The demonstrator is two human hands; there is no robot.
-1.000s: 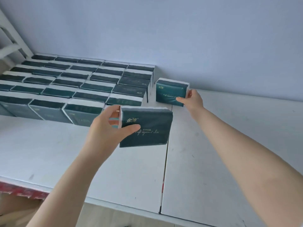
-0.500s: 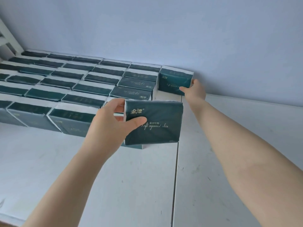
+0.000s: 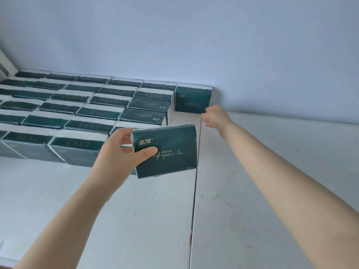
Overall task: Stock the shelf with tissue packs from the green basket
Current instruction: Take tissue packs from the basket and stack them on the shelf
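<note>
My left hand (image 3: 124,152) holds a dark green, plastic-wrapped tissue pack (image 3: 171,152) with gold letters. The thumb lies on its front face and the fingers are behind its left edge. This pack is in the air above the left white shelf board (image 3: 126,220), a little tilted. Its right edge is about over the dark seam (image 3: 194,200) that divides this board from the right white shelf board (image 3: 272,181).

My right hand (image 3: 216,117) is stretched to the back with fingers loosely curled, holding nothing. It is just beside the lower right corner of a lone standing tissue pack (image 3: 192,100), which stands upright against the pale blue wall (image 3: 194,35). The hand is blurred, so I cannot tell if the fingertips touch that pack.

Left of the lone pack is the block of green tissue packs (image 3: 77,105), in rows from the wall toward me, going out of view on the left. The pack in my left hand covers the front right corner of this block.

Between the lone pack and the held pack there is a small pocket of open board, closed on its left by the right end of the block. Right of the seam the board shows only small marks. In front of the block a wide strip of open board comes toward me. At the far left a white frame post (image 3: 3,63) stands near the wall.
</note>
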